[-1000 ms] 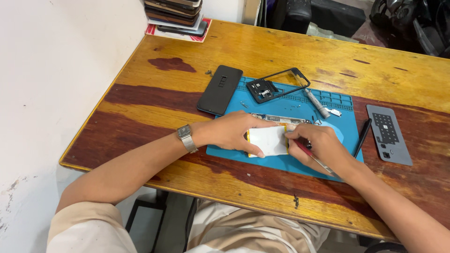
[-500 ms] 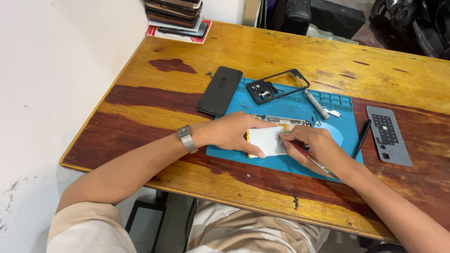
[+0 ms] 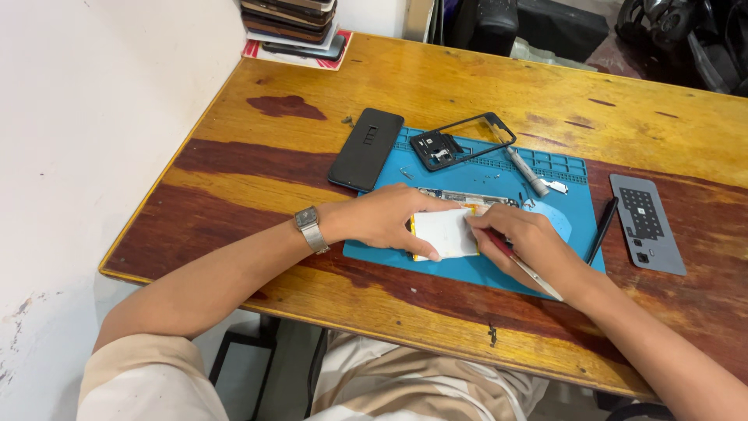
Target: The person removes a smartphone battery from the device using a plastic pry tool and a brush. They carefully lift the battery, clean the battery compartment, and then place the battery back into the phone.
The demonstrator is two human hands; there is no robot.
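As before, left hand (image 3: 386, 222) pinning battery (image 3: 446, 233)

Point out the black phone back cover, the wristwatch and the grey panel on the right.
Black back cover (image 3: 366, 150), head view, middle of its flat face.
Wristwatch (image 3: 307, 217), head view, on its dial.
Grey panel (image 3: 647, 224), head view, centre of its surface.

A square-faced wristwatch (image 3: 308, 226) on a metal band circles the left wrist. A short beige sleeve (image 3: 140, 374) covers the near left shoulder; striped light trousers (image 3: 421, 386) below.
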